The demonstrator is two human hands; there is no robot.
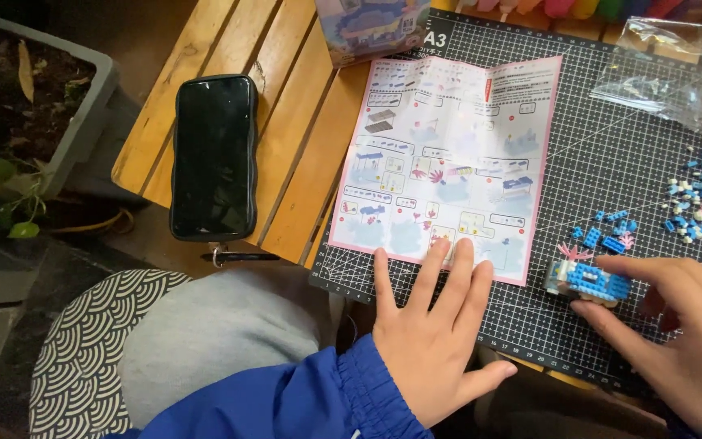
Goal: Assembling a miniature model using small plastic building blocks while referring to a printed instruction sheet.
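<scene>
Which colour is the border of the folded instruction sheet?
Pink; the instruction sheet shows clearly in the head view.

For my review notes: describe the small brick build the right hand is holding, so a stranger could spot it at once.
On the dark gridded cutting mat, look just right of the pink-edged instruction sheet. There the right hand pinches a small blue-and-white brick model. Unlike the loose bricks scattered above, it is assembled.
</scene>
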